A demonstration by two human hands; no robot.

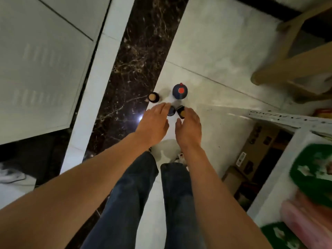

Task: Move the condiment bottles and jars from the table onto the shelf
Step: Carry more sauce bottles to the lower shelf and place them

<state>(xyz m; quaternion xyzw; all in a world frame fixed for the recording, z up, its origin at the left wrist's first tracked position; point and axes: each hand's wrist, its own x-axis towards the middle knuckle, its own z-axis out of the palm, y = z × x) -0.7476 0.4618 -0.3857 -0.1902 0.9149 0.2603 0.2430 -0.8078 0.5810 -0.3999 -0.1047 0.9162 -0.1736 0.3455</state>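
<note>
Now left hand (152,123), right hand (188,126) reach down, fingers relaxed, toward bottles (171,110).

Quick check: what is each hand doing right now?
Left hand: open, fingers straight, reaching at the blue-capped bottle, holding nothing.
Right hand: open, by the yellow-capped bottle, no grip seen.
</note>
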